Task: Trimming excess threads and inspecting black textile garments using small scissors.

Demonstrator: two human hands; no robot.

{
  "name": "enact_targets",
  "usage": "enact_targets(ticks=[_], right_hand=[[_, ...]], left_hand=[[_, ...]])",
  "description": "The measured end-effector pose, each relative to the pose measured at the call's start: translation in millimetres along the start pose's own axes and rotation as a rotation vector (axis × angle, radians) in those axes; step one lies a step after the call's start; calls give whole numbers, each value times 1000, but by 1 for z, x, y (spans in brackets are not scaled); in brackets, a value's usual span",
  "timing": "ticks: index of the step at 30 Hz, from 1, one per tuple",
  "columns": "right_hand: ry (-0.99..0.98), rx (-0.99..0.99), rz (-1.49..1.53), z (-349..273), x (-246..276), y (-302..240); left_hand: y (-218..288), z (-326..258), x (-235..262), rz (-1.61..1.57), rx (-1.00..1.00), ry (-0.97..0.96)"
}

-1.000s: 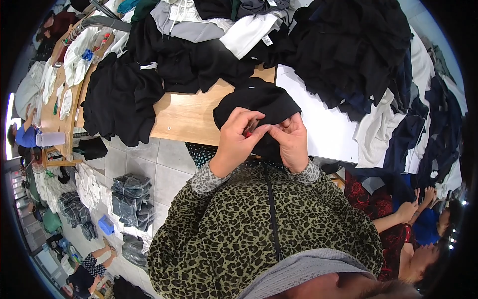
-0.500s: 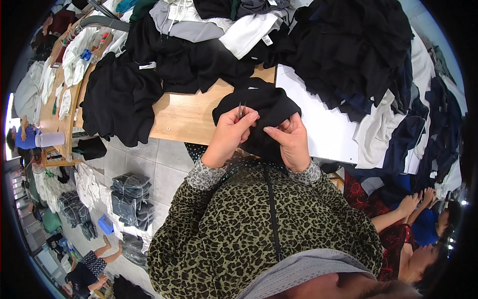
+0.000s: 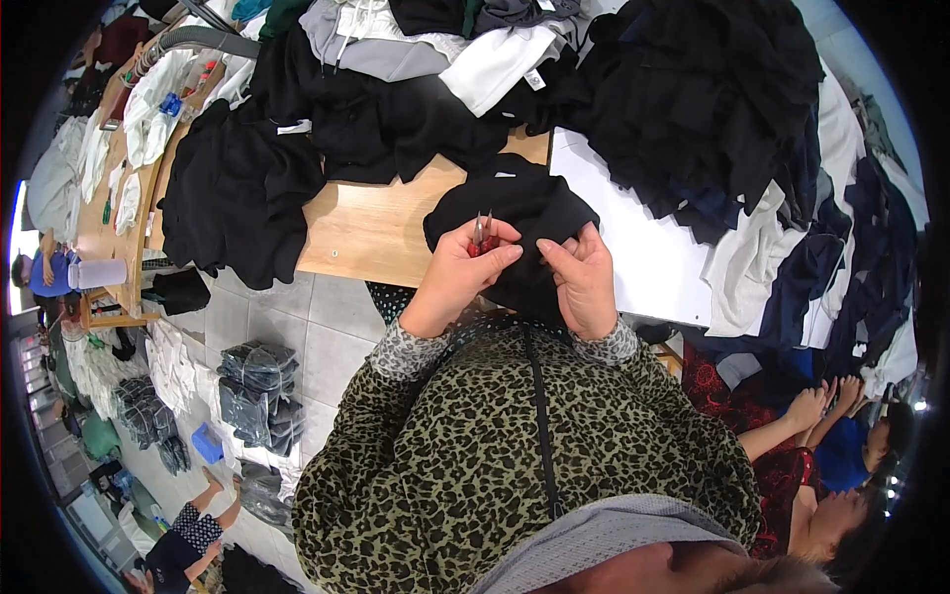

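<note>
A black garment lies bunched at the near edge of the table, in front of my body. My left hand is closed around small thread snips with red handles, the metal tips pointing away from me. Its thumb and forefinger come close to the black cloth; whether they also pinch it I cannot tell. On the other side my right hand grips the garment between thumb and fingers, with the cloth folded over the fingertips.
Black clothes are heaped at left, and a taller dark pile rises at right on a white surface. Grey and white garments lie at the back. Co-workers' arms are at lower right. Bagged bundles sit on the tiled floor.
My left thumb and fingers have shifted around the snips, so more of the red handles shows. My right thumb has moved slightly along the cloth. The garment has stayed in place.
</note>
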State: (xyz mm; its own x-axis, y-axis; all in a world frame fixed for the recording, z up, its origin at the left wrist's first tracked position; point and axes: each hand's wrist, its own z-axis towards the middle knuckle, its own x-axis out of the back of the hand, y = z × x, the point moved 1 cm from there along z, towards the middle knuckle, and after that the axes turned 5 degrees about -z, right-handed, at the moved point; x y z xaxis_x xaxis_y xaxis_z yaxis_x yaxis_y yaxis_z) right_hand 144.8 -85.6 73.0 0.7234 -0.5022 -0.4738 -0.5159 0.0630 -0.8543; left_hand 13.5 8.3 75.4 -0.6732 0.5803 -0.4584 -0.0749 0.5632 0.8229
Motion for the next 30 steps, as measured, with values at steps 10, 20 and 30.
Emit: enact_targets(ticks=[10, 20, 30], right_hand=[[2, -8, -29, -1, 5, 3], [-27, -7, 32, -4, 0, -1], [-97, 27, 43, -18, 5, 16]], left_hand=[[-2, 1, 2, 14, -16, 18], [2, -22, 5, 738, -498, 91], [-27, -36, 1, 895, -660, 157]])
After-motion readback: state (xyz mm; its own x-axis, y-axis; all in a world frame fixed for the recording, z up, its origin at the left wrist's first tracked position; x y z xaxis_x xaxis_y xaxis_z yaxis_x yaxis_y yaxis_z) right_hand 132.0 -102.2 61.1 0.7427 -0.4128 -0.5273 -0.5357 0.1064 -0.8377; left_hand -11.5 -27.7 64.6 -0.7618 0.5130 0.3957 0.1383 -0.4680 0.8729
